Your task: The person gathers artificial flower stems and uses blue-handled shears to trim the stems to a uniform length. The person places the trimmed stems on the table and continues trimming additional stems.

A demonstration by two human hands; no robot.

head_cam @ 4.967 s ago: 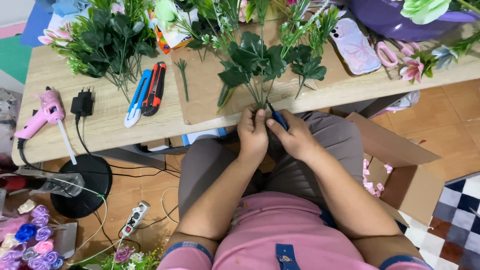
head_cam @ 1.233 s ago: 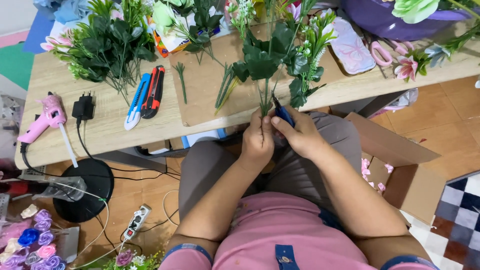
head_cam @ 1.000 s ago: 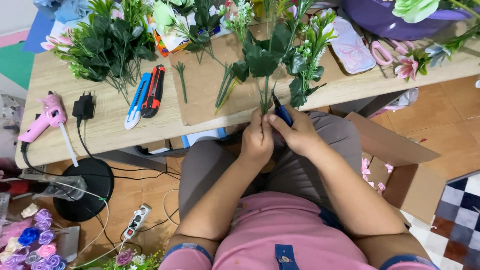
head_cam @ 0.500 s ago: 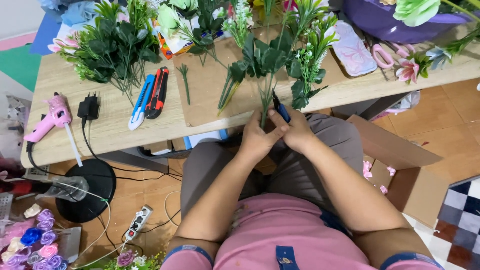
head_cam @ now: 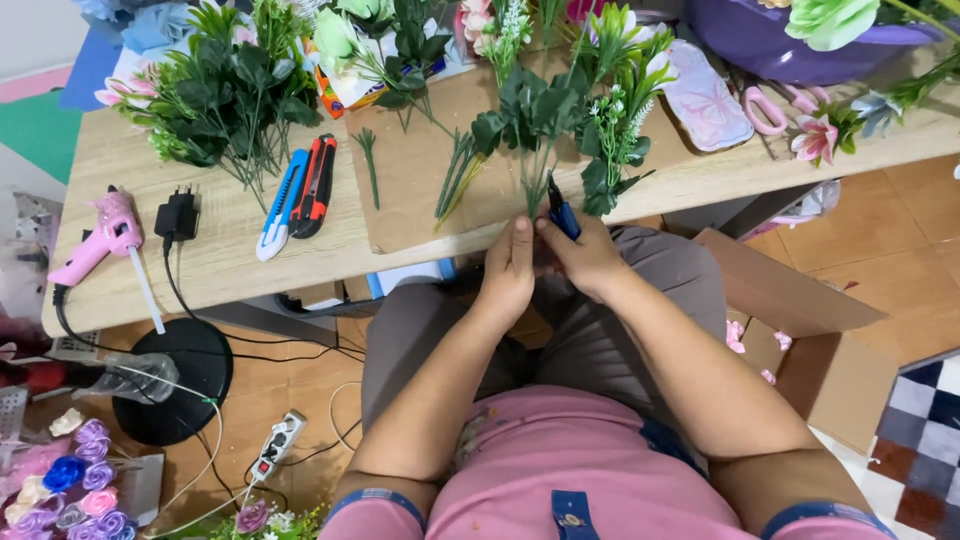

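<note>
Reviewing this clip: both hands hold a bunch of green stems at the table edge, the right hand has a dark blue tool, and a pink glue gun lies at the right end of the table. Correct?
Not quite. The head view shows the pink glue gun at the left end of the table, not the right. The rest stands: the left hand and right hand hold the green stems at the table edge, with the dark blue tool in the right.

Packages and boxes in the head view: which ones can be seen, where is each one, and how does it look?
Printed packet: back of the table, half hidden under green stems; flat, white and orange.
Patterned pouch: right part of the table, beside pink scissors; flat, rounded, pale pink with lilac shapes.
Cardboard box: on the floor at the person's right; open, plain brown.
</note>
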